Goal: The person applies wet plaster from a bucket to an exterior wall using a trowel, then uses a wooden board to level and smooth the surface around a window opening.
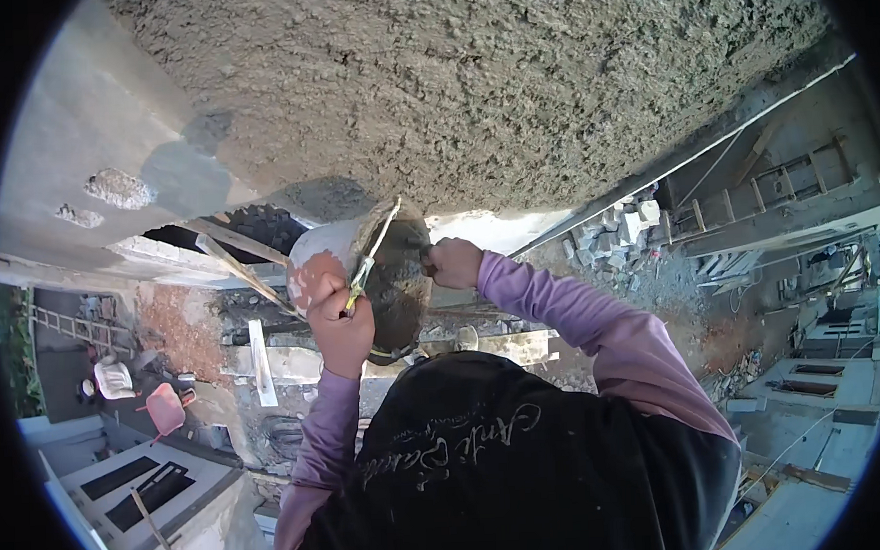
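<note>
A worn bucket (315, 255), white with reddish-brown patches, hangs tilted just below the rough grey mortar surface. Its dark opening shows wet-looking grey residue inside. My left hand (340, 322) is closed at the bucket's near rim, where a pale and yellow-green strip (359, 278) runs along the edge; I cannot tell whether this is a handle or the rim. At the right side of the opening my right hand (454, 264) has its fingers curled closed, and what they grip is hidden. Fresh, lumpy mortar (492, 89) covers the wall above both hands.
Smooth grey wall (86, 142) lies left of the mortar. Wooden planks (241, 267) slant beside the bucket. Far below are rubble (618, 232), a wooden ladder (762, 196), a red chair (167, 409) and a white chair (114, 379). A pale cord or edge (745, 126) borders the mortar at right.
</note>
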The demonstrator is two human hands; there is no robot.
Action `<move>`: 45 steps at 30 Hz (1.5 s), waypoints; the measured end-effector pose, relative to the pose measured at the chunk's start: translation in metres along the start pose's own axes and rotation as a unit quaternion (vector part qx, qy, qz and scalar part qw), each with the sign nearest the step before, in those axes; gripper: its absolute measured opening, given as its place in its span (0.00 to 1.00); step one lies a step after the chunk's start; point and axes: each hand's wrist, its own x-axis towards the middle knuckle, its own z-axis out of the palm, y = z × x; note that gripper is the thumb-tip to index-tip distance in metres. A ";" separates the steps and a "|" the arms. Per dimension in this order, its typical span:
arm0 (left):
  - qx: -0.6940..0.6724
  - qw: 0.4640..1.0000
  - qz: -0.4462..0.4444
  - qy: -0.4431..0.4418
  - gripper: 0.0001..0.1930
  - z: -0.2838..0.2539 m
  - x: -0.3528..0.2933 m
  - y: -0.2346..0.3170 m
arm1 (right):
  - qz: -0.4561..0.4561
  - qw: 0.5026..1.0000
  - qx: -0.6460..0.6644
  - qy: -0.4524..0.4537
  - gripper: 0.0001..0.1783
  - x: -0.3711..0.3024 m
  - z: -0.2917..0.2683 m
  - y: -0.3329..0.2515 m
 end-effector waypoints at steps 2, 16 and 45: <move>0.004 1.000 0.021 -0.018 0.08 -0.006 0.005 0.011 | -0.012 0.997 -0.031 -0.065 0.15 0.014 -0.018 0.009; -0.123 0.988 -0.081 -0.049 0.08 -0.031 0.012 -0.026 | 0.011 0.752 0.561 -0.346 0.11 0.002 0.077 -0.040; -0.219 0.819 -0.526 0.068 0.25 -0.121 0.006 -0.336 | -0.010 0.378 0.040 0.925 0.11 -0.282 -0.263 -0.119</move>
